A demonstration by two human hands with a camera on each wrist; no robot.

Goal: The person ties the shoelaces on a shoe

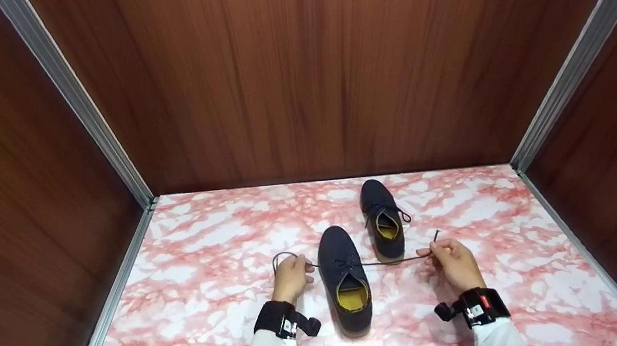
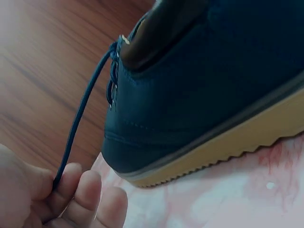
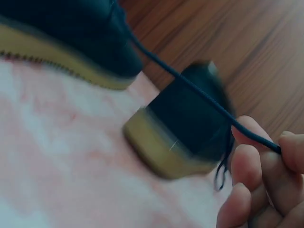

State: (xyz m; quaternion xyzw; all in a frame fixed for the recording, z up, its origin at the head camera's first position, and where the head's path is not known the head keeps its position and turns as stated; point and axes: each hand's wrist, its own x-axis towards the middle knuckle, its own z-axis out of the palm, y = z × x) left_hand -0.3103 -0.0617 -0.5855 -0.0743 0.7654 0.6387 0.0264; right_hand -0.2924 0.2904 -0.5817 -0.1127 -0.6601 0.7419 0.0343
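Observation:
A dark navy shoe (image 1: pixel 337 245) with a yellow insole and tan sole stands on the table, toe pointing away from me. From its eyelets a dark shoelace (image 1: pixel 389 262) stretches out to both sides. My left hand (image 1: pixel 291 281) pinches the left end between thumb and forefinger, and a loop of lace rises past the fingers. On the other side my right hand (image 1: pixel 456 265) pinches the right end, its tip sticking up above the thumb. In the left wrist view the lace (image 2: pixel 78 118) runs taut from the shoe's top eyelets into the fingers.
A second navy shoe (image 1: pixel 378 194) stands farther back and to the right, its lace tied with a loop hanging at the side. The table (image 1: pixel 215 320) has a pink and white marbled surface. Brown wood-grain panels (image 1: pixel 304 76) with metal corner strips enclose it.

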